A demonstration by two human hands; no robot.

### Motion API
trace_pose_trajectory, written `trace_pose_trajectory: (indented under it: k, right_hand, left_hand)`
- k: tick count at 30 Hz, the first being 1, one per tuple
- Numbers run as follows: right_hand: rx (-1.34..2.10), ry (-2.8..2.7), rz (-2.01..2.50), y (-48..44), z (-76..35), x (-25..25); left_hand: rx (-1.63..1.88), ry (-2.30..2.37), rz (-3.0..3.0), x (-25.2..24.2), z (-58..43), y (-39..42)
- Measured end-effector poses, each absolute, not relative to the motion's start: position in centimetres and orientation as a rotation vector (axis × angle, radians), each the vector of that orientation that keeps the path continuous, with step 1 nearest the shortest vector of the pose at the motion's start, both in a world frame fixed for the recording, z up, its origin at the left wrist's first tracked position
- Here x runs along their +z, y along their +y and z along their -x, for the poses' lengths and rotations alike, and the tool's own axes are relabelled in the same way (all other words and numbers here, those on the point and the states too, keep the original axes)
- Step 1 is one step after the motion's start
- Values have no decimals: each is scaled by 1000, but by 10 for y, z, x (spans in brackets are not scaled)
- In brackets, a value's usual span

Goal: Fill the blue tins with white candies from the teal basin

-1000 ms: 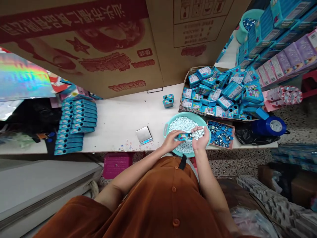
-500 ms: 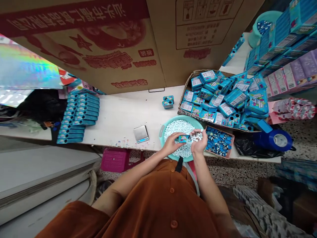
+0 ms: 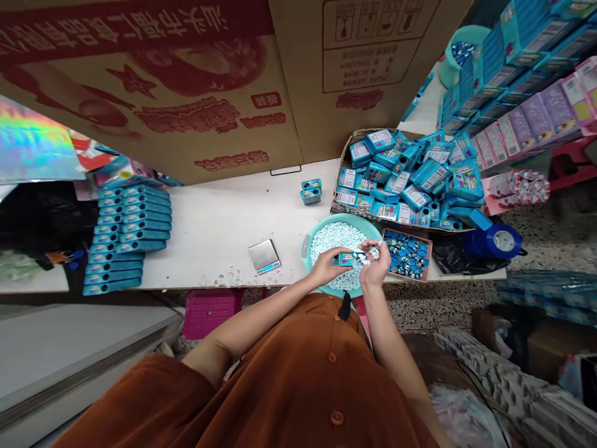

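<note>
My left hand (image 3: 326,267) grips a small blue candy box (image 3: 346,258) between thumb and fingers, above a mint-green basin (image 3: 306,250) full of small white candies (image 3: 336,238). The box lies on its side, one end toward my right hand (image 3: 378,267). That hand is cupped, with loose white candies (image 3: 366,256) in its palm, right against the box's end. Two small blue boxes (image 3: 311,191) stand together behind the basin. A digital scale (image 3: 263,256) sits to the left of it.
A carton tray (image 3: 334,202) heaped with blue boxes stands behind and right of the basin. Beside the basin is a shallow box of blue round lids (image 3: 407,254). Stacked blue boxes (image 3: 128,239) stand at left. A large cardboard carton (image 3: 186,93) closes off the back.
The candy heap in my right palm has shrunk, and candies now lie at the box's end. Both hands stay over the basin. The whole view has shifted slightly.
</note>
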State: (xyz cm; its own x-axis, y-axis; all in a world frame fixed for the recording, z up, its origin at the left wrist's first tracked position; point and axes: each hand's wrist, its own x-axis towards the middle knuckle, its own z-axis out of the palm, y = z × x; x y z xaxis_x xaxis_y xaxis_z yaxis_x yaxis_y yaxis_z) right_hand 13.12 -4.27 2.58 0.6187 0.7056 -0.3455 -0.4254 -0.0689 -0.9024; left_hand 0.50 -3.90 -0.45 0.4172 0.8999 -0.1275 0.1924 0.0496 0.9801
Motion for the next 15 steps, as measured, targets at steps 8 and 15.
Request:
trace_pose_trajectory:
  k: [8, 15]
  right_hand:
    - [889, -278, 1293, -48, -112, 36]
    - [795, -340, 1273, -55, -99, 37]
  left_hand:
    - [763, 1016, -1466, 0, 12, -44]
    - [787, 982, -1505, 2, 22, -49]
